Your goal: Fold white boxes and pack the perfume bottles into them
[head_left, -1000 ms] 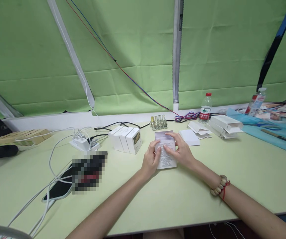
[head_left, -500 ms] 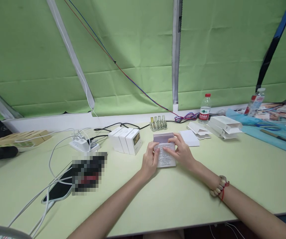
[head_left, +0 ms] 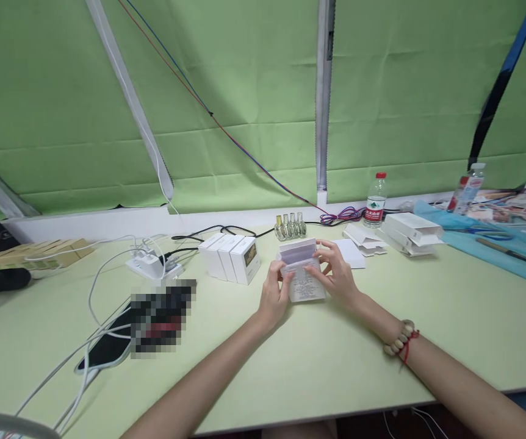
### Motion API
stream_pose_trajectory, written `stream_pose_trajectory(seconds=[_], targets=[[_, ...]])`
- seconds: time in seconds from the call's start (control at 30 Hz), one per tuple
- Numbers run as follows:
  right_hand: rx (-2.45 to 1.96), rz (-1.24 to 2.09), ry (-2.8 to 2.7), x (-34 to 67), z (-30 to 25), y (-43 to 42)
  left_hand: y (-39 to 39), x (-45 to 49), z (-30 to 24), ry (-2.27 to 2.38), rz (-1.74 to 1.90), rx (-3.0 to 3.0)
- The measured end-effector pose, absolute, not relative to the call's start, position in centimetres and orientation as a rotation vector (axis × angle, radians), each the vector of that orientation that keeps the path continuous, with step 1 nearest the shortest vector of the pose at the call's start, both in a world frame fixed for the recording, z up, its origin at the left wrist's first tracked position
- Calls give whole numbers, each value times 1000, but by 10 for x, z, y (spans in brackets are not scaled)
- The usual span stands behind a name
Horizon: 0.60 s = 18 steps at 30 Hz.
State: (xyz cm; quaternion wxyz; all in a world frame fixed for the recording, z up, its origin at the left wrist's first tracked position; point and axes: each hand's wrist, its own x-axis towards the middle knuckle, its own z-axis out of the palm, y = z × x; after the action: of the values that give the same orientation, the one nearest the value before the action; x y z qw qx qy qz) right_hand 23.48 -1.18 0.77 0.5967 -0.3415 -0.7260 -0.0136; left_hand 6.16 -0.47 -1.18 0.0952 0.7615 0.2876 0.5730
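Between both hands is a small white carton (head_left: 306, 288) with printed text on its near face and a pale purple panel along its far side. My left hand (head_left: 273, 294) grips its left edge, thumb on the printed face. My right hand (head_left: 340, 277) holds the right edge, its thumb pressing the text face near the purple panel. A row of white boxes (head_left: 230, 259) stands to the left of my left hand. Several small glass bottles (head_left: 291, 227), one with a yellow cap, stand behind the carton. White flat cartons (head_left: 364, 239) lie beyond my right hand.
A water bottle (head_left: 375, 201) with a red cap stands at the back. More white cartons (head_left: 412, 231) are stacked at right, beside blue sheeting (head_left: 514, 262) with a pen on it. A power strip (head_left: 148, 265) and white cables (head_left: 90, 317) spread over the left.
The carton has tilted in my hands, and its far edge has lifted, showing more of a white flap above the purple panel. Both hands keep their hold.
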Motion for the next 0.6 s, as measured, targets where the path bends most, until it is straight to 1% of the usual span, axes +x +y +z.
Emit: stream_pose_trajectory(seconds=[0.23, 0.6], targets=[[-837, 12, -1692, 233, 5, -12, -5, 61, -9, 834, 1706, 2259], [-983, 335, -1618, 231, 9, -14, -4, 63, -13, 884, 1654, 2135]])
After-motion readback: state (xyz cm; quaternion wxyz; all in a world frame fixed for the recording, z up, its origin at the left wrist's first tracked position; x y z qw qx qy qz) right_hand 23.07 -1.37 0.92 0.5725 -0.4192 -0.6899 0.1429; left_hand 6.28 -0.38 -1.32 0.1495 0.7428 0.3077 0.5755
